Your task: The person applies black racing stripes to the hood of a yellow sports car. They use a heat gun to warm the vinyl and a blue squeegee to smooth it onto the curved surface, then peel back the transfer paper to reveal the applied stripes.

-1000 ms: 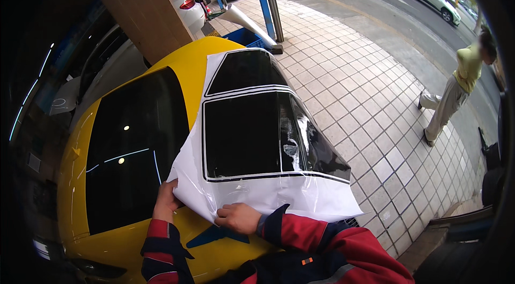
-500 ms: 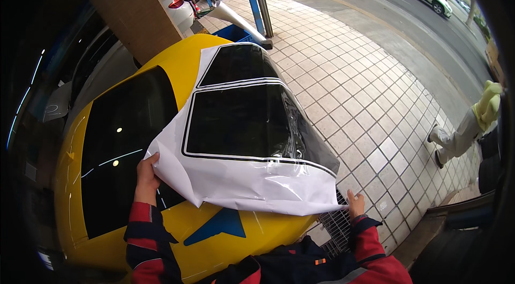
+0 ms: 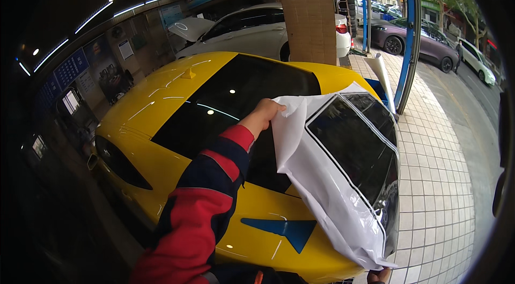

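Standing over the glossy yellow sports car, you had it filling most of the view, its dark tinted rear glass sloping toward you and a blue triangular decal on the yellow panel nearest your body. Beyond it sat a white car with a raised bonnet, a square tiled pillar and, to your right, a pale tiled pavement.

Next in size was the large sheet of dark window film on white backing. It hung off the right side of the car, draped from the rear glass down past the edge of the body, with a loose white fold at its upper left corner.

Your left hand, reaching out of a red and navy striped sleeve, was pinched shut on that upper corner, lifted clear of the glass. Your right hand only just showed at the lower edge, at the sheet's bottom corner; I cannot tell whether it was gripping. The hands were well apart, one at each end.

By my reading you were at the stage of spreading the film over the glass. What that called for was even tension between both corners, so the sheet would come down flat without creasing or dragging on the paint.
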`<state>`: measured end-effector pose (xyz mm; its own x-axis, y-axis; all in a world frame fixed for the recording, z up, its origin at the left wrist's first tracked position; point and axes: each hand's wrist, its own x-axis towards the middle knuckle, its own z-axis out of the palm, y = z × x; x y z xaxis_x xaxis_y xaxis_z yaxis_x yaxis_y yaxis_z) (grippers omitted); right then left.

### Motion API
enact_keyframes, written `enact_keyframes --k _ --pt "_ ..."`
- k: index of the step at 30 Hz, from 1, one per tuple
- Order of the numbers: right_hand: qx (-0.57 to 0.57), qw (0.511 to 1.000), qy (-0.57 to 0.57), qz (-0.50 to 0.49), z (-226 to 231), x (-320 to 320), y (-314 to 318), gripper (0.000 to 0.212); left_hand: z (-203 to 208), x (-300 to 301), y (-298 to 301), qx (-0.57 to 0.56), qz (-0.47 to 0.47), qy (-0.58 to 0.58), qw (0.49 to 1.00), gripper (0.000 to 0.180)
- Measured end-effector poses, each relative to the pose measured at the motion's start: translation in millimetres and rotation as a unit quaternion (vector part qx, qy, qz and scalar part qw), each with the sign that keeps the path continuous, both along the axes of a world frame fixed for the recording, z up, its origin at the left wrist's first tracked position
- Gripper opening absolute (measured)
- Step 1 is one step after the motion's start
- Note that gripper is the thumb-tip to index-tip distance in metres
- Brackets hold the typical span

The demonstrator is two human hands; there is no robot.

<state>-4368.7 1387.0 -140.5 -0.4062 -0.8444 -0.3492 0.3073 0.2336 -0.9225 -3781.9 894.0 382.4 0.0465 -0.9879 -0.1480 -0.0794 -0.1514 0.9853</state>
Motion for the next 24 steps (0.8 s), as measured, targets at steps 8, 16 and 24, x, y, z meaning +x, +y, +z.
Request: enact_keyframes --k 8,16,24 --pt "-0.256 0.919 -0.29 -0.072 250.8 175.9 -168.9 0.038 50.6 305.5 -32.5 -0.077 0.103 0.006 0.992 0.037" --pt "-0.06 0.96 -0.275 -0.008 320.9 358.5 -240.6 0.052 33.3 615.3 174.4 -0.178 0.132 0.047 0.974 0.049" --pt "-0.003 0.973 -0.21 0.095 287.9 414.1 -263.4 0.033 -50.3 667.0 290.0 -0.193 0.18 -0.286 0.921 0.049"
